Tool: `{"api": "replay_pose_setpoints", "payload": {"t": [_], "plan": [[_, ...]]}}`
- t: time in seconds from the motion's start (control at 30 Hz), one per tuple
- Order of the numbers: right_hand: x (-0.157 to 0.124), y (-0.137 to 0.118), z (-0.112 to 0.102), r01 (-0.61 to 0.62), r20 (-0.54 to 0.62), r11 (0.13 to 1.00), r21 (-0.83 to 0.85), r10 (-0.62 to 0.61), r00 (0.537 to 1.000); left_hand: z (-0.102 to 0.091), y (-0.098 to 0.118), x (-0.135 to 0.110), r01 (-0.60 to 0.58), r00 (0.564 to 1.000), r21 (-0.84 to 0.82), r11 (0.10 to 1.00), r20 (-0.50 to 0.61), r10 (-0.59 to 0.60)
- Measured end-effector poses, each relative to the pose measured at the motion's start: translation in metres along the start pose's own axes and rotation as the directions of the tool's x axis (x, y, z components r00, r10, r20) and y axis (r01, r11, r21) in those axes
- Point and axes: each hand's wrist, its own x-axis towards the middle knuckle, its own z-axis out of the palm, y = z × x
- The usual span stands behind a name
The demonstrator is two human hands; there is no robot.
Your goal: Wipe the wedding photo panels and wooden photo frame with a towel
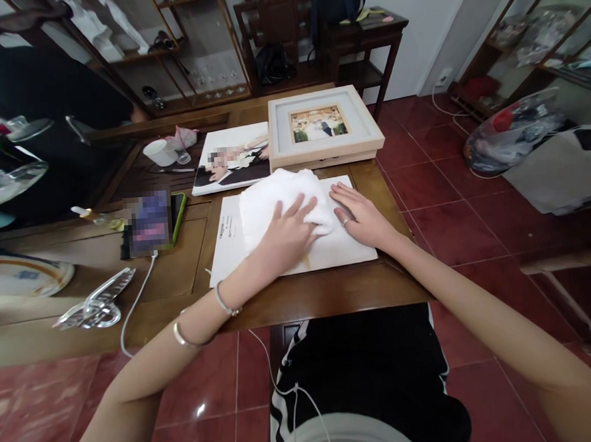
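Note:
A folded white cloth [269,206] lies across a flat white board [344,248] near the table's front edge. My left hand [291,231] rests on the cloth with its fingers spread, and bangles circle that wrist. On the board's right side lies my right hand [360,214], fingers stretched out and a ring on one of them, beside the cloth's edge. Small printed text shows on the board's left part. Just behind the board are a photo album [232,159] with a picture on its cover and a pale wooden box frame [322,129] holding a photo.
Left on the wooden table [300,297] are a phone [150,223] with a white charging cable, a shiny silver item [97,303], a dropper bottle [100,218] and a white cup [160,152]. Plastic bags [510,131] and a light-coloured box [567,164] stand on the right floor.

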Motion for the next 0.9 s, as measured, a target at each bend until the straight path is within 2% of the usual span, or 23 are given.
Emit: {"api": "replay_pose_setpoints", "payload": {"t": [0.17,0.3,0.47,0.73,0.8,0.9], "plan": [[0.0,-0.002,-0.002,-0.012,0.019,1.0,0.019,0.012,1.0,0.007,-0.023,0.025,-0.054,0.998,-0.031,0.998,-0.015,0.053],[0.0,-0.003,-0.003,-0.002,0.026,1.0,0.031,0.001,1.0,0.007,-0.023,0.029,-0.049,0.998,-0.013,0.999,-0.03,0.048],[0.001,-0.002,-0.004,0.018,0.03,1.0,0.023,-0.019,0.999,0.005,0.002,0.015,-0.027,1.0,0.064,0.998,-0.008,0.027],[0.0,-0.002,-0.002,0.003,0.004,1.0,0.022,-0.003,1.0,-0.003,0.062,-0.046,-0.11,0.994,0.136,0.985,-0.007,0.112],[0.0,-0.002,-0.002,0.008,0.0,1.0,0.023,-0.008,1.0,-0.004,0.07,-0.057,-0.127,0.992,0.128,0.984,-0.004,0.128],[-0.001,-0.002,-0.002,0.012,-0.002,1.0,0.02,-0.012,1.0,-0.006,0.069,-0.062,-0.15,0.989,0.105,0.983,0.008,0.15]]}}
